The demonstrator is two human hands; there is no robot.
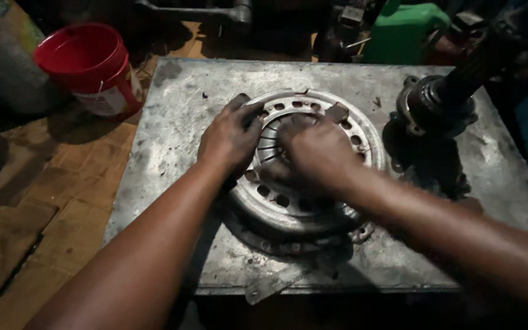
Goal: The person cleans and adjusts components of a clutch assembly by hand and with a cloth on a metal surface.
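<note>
- Now my left hand (230, 135) presses spread fingers on the round grey steel clutch cover (304, 171), at nine o'clock of its rim.
- My right hand (316, 153) lies flat across its centre spring fingers, gripping nothing.
- The cover sits mid-plate on the scuffed metal plate (172, 134); a red plastic bucket (90, 67) stands at ten o'clock.
- Nothing looks removed yet.

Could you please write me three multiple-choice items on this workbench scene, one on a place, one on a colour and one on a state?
1. Where does the bucket stand?
A. on the metal plate
B. on the wooden floor, left of the metal plate
C. inside the round metal cover

2. What colour is the jug at the top?
A. green
B. yellow
C. white

3. How are the hands placed?
A. both lifted clear
B. only one touching
C. both resting on the round metal cover

Answers: 1 B, it sits on the planks beside the plate. 2 A, its body is green. 3 C, the left hand and right hand lie on it.
</note>
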